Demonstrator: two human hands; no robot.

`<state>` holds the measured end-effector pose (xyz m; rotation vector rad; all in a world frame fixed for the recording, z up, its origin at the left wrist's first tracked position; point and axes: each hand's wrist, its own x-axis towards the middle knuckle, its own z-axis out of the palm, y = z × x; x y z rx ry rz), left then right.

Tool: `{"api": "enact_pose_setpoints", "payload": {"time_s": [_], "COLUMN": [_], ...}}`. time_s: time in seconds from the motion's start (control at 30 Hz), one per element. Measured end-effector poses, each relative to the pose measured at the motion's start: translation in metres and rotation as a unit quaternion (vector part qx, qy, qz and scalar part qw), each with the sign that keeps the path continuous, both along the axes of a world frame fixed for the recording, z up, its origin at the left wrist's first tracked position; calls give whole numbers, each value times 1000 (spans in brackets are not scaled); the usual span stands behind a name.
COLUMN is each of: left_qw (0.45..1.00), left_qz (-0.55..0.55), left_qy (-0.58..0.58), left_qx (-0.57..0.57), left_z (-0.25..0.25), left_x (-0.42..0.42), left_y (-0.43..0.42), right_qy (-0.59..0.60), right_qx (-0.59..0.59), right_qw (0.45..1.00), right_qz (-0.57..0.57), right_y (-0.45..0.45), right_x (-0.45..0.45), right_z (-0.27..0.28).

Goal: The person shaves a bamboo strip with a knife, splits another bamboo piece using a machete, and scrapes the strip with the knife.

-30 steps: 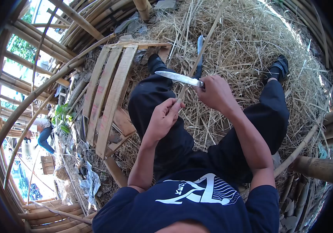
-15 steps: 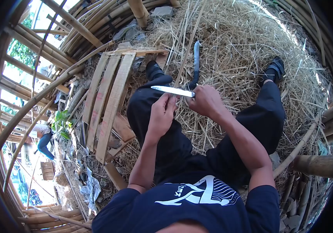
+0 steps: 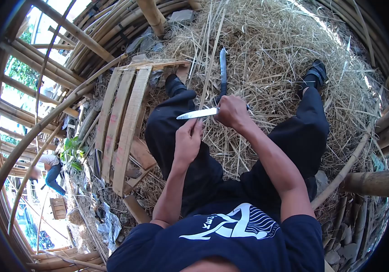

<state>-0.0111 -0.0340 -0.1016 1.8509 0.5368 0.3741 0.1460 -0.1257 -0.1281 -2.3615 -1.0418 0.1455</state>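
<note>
My right hand (image 3: 233, 111) is closed around the handle of a knife (image 3: 196, 114). Its bright blade points left and crosses just above the fingertips of my left hand (image 3: 188, 144). Those fingers are pinched on a thin bamboo strip (image 3: 213, 59), which runs away from me over the straw. The strip passes at the blade, but whether the edge touches it I cannot tell. Beyond my right hand lies a second, longer blade with a dark handle (image 3: 223, 68), on the straw.
Dry straw (image 3: 267, 59) covers the ground between my outstretched legs. A slatted wooden pallet (image 3: 126, 127) leans at my left. Bamboo poles (image 3: 67, 68) frame the left side, and a thick bamboo pole (image 3: 371, 183) juts in at right. Another person (image 3: 51, 172) is outside, far left.
My right hand has shifted a little left with the knife, and the blade has turned so its tip sits lower. My left hand keeps its pinch. The whole view has shifted slightly.
</note>
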Motion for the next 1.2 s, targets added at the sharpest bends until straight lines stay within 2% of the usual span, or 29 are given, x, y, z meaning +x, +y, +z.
{"api": "enact_pose_setpoints", "payload": {"time_s": [0.13,0.2,0.27,0.3,0.33,0.37,0.4,0.43,0.5,0.57,0.67,0.73,0.77,0.87,0.9,0.93,1.0,1.1,1.13,1.2], "left_qw": [999,997,988,987,976,974,958,957,953,965,985,991,992,998,998,993,973,956,969,969], "left_qz": [6,-9,-26,-38,-59,-74,-75,-71,-18,5,3,16,12,22,21,19,33,21,22,20], "left_qy": [8,6,64,94,117,152,161,169,172,163,108,75,68,13,7,-13,-49,-84,-59,-51], "left_qx": [-35,-77,-140,-123,-173,-150,-226,-227,-247,-205,-137,-108,-106,57,59,115,221,280,241,243], "left_z": [2,1,8,7,9,8,2,6,15,26,26,27,27,29,30,31,28,26,34,29], "left_x": [-8,-16,-40,-57,-78,-99,-120,-127,-139,-126,-100,-79,-69,-39,-30,-23,-11,-4,-3,-5], "left_y": [-6,-16,-36,-46,-58,-68,-70,-67,-66,-59,-42,-32,-28,-17,-14,-12,-9,-8,-14,-15], "right_qy": [21,80,141,149,211,262,269,276,196,180,180,162,192,122,74,56,24,21,32,24], "right_qx": [-39,-57,-110,-90,37,60,29,25,-24,-13,24,24,1,14,-15,6,7,20,32,32], "right_qw": [999,990,965,951,921,876,874,872,898,914,961,974,975,992,997,998,999,999,998,999], "right_qz": [10,-102,-194,-257,-327,-400,-404,-402,-393,-363,-208,-157,-115,-24,6,33,38,44,34,24], "right_y": [2,-2,-14,-24,-32,-52,-64,-61,-50,-40,-29,-22,-24,-22,-17,-16,-10,-9,-8,-8], "right_x": [10,32,69,81,125,120,127,122,109,101,70,48,36,4,0,-9,-22,-30,-30,-23], "right_z": [1,-4,-11,-12,-65,-27,-21,-17,-14,-24,-1,16,31,31,19,18,7,7,8,4]}}
